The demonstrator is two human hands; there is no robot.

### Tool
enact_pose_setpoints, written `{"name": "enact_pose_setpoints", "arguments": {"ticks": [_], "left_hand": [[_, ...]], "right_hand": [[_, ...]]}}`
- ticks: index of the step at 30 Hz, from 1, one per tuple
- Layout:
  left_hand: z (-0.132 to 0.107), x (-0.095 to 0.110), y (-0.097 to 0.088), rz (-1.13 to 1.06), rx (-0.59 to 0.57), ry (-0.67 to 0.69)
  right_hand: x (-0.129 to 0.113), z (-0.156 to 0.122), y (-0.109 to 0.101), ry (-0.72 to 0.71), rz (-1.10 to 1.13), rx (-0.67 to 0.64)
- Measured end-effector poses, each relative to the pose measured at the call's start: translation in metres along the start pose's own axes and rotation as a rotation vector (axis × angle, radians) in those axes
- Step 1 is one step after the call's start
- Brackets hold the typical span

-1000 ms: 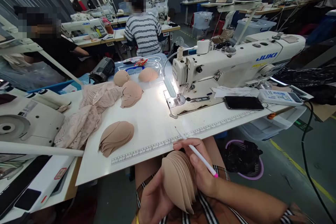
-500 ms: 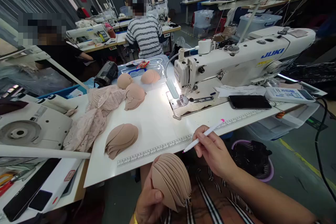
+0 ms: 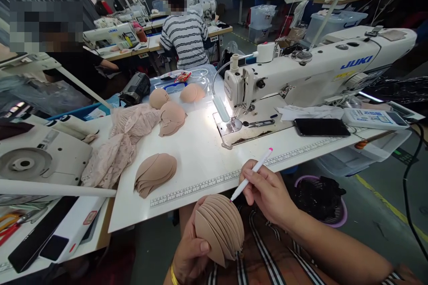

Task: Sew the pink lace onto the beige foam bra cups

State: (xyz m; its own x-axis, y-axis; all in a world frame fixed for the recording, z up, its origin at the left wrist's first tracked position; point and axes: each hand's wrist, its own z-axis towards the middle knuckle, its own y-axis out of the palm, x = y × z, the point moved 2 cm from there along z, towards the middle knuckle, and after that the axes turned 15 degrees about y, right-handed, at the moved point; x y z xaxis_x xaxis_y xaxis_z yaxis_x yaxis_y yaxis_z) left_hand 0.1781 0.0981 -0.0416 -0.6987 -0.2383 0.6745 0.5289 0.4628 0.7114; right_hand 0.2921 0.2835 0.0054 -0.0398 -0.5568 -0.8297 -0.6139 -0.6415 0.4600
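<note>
Fanned out in my left hand [image 3: 191, 249] is a stack of beige bra cups [image 3: 219, 229], gripped at its left side with the thumb in front. My right hand [image 3: 267, 189] pinches a white marker pen [image 3: 252, 173] with a pink end. The pen slants down to the left, its tip at the upper right edge of the stack; whether it touches cannot be told. On the white table [image 3: 194, 160] lies another fanned pile of beige cups [image 3: 155, 173], with a smaller pile [image 3: 171, 118] behind it.
A JUKI sewing machine [image 3: 310, 73] stands at the right, its needle area lit. A black phone [image 3: 321, 127] lies before it. Pink lace [image 3: 125, 147] is heaped at the left. A ruler strip [image 3: 203, 189] runs along the front edge. Two people sit beyond.
The marker pen has come down and left, its tip now at the stack's edge and its pink end lower. My left hand still holds the cups. The view has shifted slightly.
</note>
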Motion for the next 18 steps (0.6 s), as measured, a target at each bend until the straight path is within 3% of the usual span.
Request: {"name": "enact_pose_setpoints", "arguments": {"ticks": [5, 9, 14, 18], "left_hand": [[0.0, -0.002, -0.003, 0.015, 0.01, -0.001], [0.0, -0.002, -0.003, 0.035, 0.005, -0.01], [0.001, 0.001, 0.003, 0.053, 0.015, -0.007], [0.001, 0.003, 0.009, 0.054, 0.003, -0.006]], "right_hand": [[0.002, -0.003, -0.002, -0.041, -0.112, -0.007], [0.004, -0.003, 0.0, -0.015, -0.056, -0.071], [0.001, -0.004, -0.002, -0.053, -0.094, -0.003], [0.0, -0.005, 0.002, -0.039, -0.132, -0.071]]}}
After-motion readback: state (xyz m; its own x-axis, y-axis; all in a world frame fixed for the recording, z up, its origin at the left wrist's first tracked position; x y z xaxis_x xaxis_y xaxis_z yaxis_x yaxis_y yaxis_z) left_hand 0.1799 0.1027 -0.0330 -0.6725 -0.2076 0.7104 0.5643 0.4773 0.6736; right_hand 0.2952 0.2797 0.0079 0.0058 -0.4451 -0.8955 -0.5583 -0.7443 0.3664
